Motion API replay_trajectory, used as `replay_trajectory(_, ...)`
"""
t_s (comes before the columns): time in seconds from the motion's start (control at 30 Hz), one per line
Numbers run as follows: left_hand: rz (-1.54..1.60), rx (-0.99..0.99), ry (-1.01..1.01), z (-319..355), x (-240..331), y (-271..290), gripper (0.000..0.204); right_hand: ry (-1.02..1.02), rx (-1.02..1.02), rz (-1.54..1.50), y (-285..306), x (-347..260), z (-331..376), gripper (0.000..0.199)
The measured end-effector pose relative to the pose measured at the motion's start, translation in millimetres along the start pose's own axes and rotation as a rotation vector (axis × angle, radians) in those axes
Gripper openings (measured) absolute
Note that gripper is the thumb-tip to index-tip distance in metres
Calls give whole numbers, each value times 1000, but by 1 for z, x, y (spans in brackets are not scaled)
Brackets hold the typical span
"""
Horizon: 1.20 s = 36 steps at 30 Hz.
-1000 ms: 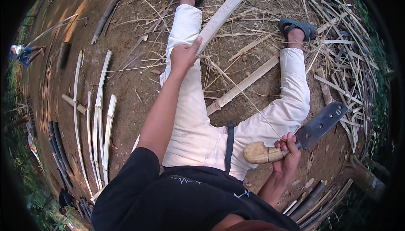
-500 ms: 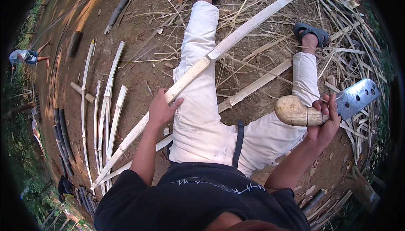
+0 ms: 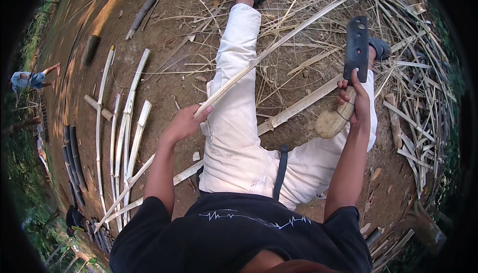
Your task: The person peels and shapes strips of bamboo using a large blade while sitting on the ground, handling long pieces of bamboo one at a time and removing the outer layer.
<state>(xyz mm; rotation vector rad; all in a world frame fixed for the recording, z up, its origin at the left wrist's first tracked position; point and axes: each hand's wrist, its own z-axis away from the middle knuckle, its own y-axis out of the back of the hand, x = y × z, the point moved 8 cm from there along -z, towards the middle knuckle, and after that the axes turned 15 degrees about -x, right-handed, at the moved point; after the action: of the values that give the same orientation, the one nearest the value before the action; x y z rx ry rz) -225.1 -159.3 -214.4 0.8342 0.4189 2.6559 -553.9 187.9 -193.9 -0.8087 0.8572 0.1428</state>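
My left hand is closed around a long split bamboo strip, which slants across my left thigh with its narrow edge up. One end reaches the ground at the lower left; the other points away to the upper right. Above my right knee, my right hand grips a chopping knife. Its broad dark blade has several round holes and points away from me. The knife's thick, curved wooden handle ends in a rounded butt toward my lap. The blade is apart from the strip.
Several pale bamboo strips lie at my left, beside dark bamboo poles. Another strip rests on the soil between my legs. Shavings and slivers heap up at the right. A person is at the far left.
My left hand has turned the strip from its broad face onto its edge. My right hand has moved forward and left, swinging the blade from pointing right to pointing away.
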Motion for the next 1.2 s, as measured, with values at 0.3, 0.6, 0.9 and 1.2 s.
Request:
replay_trajectory(0.3, -149, -47, 62, 20, 35, 12, 46, -357, -372, -37, -37, 53, -88, 43)
replay_trajectory(0.6, -121, 79, -77, -17, -5, 0, 33, -390, 2, 539, -15, 69, -99, 48)
replay_trajectory(0.9, -402, 341, -42, 53, -38, 5, 76, -441, -6, 676, -14, 94, -106, 50)
replay_trajectory(1.2, -557, 449, 341, 129, -189, -25, 40, -340, 43, 673, -7, 95, -117, 51)
